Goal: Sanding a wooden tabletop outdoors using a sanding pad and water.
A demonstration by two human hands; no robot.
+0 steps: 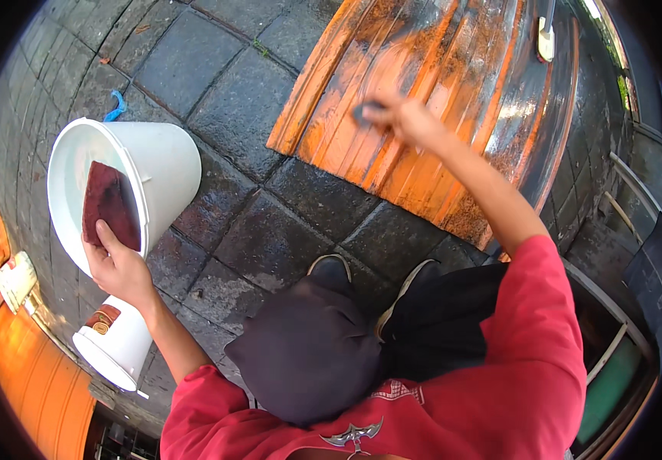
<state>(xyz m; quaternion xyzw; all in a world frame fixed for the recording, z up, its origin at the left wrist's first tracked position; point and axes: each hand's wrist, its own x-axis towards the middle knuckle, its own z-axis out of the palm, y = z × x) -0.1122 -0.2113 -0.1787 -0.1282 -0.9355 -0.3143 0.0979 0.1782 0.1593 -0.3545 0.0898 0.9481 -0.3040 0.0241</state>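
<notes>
My left hand (116, 264) grips a dark red scouring pad (108, 203), thumb on its near face, held up in front of the mouth of a large white bucket (166, 165). The bucket's mouth faces me, and pale liquid shows inside it. My right hand (408, 121) is closed around a small dark object (365, 113), blurred by motion, so its kind cannot be made out. That hand is over a ribbed orange metal sheet (400, 165), wet and stained with rust-brown patches.
A smaller white bucket (120, 345) stands near the large one. A blue strip (116, 106) lies beyond. A brush with a pale head (546, 42) rests on the sheet's far right. Wet dark paving tiles (262, 230) surround my shoes. More orange ribbed metal (32, 383) is at left.
</notes>
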